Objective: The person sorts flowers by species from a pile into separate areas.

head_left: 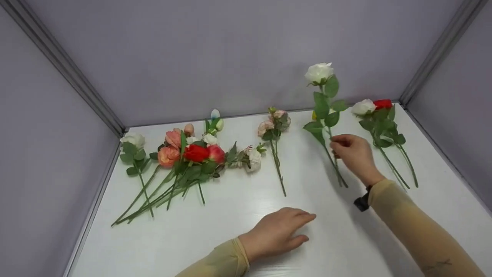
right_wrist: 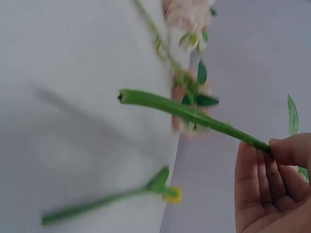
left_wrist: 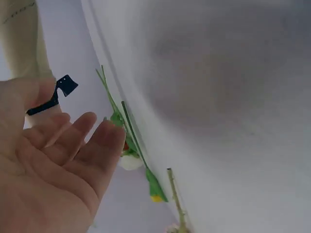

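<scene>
My right hand [head_left: 355,156] pinches the green stem [right_wrist: 194,116] of a white rose [head_left: 319,73] between thumb and fingers. The rose is held upright, its bloom in front of the back wall and its cut end free of the table in the right wrist view. Behind it, a yellow flower [right_wrist: 173,195] with a green stem lies on the table, mostly hidden in the head view. My left hand [head_left: 278,232] hovers over the front of the table, fingers extended and palm [left_wrist: 53,184] bare. Nearest to it lies a stem of pale pink flowers [head_left: 266,127].
On the right, a white rose [head_left: 364,107] and a red rose [head_left: 383,104] lie together. Several flowers, including a red rose [head_left: 196,153] and an orange bloom [head_left: 169,156], overlap at left. A white flower [head_left: 133,141] lies near the left edge. Grey walls [head_left: 246,57] enclose the table.
</scene>
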### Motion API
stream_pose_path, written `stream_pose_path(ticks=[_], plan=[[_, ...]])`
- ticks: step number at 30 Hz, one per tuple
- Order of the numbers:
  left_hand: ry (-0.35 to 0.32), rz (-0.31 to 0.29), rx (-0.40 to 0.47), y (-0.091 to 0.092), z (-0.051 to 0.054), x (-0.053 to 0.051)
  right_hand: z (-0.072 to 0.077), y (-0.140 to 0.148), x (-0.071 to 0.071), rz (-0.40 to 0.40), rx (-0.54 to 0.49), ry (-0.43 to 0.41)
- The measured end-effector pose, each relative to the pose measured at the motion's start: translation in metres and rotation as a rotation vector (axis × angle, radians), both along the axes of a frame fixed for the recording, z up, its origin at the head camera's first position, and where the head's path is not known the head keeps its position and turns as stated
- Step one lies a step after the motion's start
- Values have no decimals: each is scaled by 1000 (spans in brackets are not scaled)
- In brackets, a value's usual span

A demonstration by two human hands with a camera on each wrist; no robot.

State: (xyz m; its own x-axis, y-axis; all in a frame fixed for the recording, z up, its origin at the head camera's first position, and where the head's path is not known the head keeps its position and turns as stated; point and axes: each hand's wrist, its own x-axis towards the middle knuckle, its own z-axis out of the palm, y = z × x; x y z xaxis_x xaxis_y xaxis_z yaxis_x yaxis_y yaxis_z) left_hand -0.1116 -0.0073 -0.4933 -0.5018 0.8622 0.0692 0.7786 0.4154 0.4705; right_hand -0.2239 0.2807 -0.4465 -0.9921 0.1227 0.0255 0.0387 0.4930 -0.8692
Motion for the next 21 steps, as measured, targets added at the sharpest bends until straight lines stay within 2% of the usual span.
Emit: stream_pose_path(ticks=[1,3,6,9,13,16,21], plan=[[104,-48,-34,3,0,1,2,16,-1,-19,82,0],[244,-129,-86,9,2,4,6,46,-3,-61,220,7],[355,-190,-133,16,3,8,8,89,-4,-116,380,-4],[401,-209,-167,23,5,11,4,125,-1,-150,462,-35],[413,-226,-200,31,4,12,-7,159,8,-163,527,-67],[404,-232,-207,33,2,13,-17,171,11,-158,553,-82],[381,-238,-202,31,-2,13,-29,176,13,-146,589,-105]])
